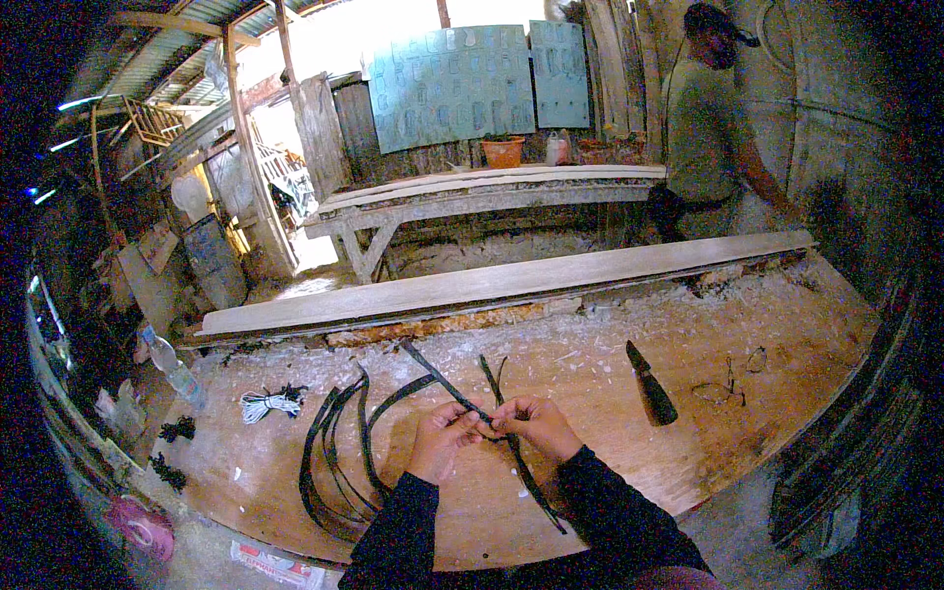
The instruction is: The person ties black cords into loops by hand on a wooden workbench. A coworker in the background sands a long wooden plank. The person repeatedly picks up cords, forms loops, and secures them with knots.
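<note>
Left hand (442, 441) and right hand (539, 423) pinching black strip (442, 382) above table (610, 393), close together, probably for fine control; exact overlap too small to tell. Looped strips (307, 462) left, knife-like tool (657, 398) right, seemingly kept reachable. Wooden tabletop scuffed, pale-flecked. Beyond: second table (442, 204), person (703, 128), corrugated roof (123, 54).

Black strips (532, 484), brown tabletop (619, 472), orange bucket (503, 153)

The wooden counter (610, 413) bears black strips (307, 470) at eight o'clock, white cord (267, 406) at nine, a knife (657, 399) at three.
</note>
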The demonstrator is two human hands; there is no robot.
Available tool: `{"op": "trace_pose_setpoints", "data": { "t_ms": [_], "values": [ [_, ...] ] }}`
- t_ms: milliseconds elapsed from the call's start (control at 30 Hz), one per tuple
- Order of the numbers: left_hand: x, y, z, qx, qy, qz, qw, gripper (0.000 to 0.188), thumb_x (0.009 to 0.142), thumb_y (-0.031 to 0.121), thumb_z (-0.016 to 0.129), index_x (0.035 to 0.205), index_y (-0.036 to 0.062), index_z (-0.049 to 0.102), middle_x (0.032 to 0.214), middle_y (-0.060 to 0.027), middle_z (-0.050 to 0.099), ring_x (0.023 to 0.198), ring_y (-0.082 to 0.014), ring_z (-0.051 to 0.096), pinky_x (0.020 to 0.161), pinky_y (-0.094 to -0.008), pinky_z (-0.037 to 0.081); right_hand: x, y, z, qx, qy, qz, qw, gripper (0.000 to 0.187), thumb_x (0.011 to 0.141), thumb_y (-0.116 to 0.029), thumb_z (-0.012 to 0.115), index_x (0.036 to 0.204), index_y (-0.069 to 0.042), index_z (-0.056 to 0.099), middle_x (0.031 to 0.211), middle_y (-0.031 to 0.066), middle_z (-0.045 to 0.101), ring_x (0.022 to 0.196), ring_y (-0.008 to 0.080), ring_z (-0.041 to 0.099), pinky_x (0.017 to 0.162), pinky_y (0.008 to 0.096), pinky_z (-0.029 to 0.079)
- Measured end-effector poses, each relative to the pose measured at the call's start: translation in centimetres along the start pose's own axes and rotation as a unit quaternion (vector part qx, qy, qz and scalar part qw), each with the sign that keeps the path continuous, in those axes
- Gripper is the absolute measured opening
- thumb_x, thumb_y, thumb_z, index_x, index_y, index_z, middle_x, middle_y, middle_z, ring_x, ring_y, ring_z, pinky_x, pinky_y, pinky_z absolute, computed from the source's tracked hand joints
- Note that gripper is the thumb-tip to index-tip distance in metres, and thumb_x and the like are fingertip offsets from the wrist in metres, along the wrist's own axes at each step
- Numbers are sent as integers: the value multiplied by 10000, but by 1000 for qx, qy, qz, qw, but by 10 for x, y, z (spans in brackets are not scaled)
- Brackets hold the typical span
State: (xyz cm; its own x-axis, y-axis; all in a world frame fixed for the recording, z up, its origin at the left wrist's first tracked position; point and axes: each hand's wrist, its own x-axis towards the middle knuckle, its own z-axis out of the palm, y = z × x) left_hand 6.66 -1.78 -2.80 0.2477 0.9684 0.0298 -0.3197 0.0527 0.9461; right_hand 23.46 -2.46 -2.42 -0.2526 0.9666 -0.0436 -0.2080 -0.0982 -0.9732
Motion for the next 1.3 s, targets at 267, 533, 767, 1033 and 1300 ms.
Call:
{"op": "trace_pose_setpoints", "data": {
  "t_ms": [267,533,767,1033,1300],
  "values": [
    [5,3,4,51,37,43,997,92,786,102,543,829,26,568,758,-36,584,680,-111,559,561,-226,465,-5,-15,5,-3,9,-22,1000,126,729,-73,575,832,-2,575,764,31,592,705,110,554,680,230,432],
    [7,-4,7,98,38,96,990,101,782,89,545,828,1,567,778,-56,590,694,-122,568,570,-236,482,-7,-16,5,36,-19,-44,998,100,729,-66,567,808,-5,576,750,36,591,711,111,554,682,229,433],
    [5,-3,10,78,40,85,993,102,796,88,526,824,-2,562,785,-73,597,705,-131,575,573,-237,482,3,-6,1,-17,9,-30,999,88,711,-38,576,788,6,572,747,55,593,675,129,567,654,241,452],
    [7,-4,6,38,7,78,996,145,791,132,540,839,-4,556,790,-84,599,700,-140,579,564,-243,485,8,3,-3,-41,31,-37,998,97,726,-63,584,793,-2,551,750,53,586,682,137,573,649,245,455],
    [1,3,13,39,30,56,997,160,781,142,563,859,3,555,799,-79,598,697,-138,582,558,-244,487,6,1,-1,26,31,-23,999,107,715,-50,605,790,-4,544,746,57,590,688,132,570,660,241,452]
  ]
}}
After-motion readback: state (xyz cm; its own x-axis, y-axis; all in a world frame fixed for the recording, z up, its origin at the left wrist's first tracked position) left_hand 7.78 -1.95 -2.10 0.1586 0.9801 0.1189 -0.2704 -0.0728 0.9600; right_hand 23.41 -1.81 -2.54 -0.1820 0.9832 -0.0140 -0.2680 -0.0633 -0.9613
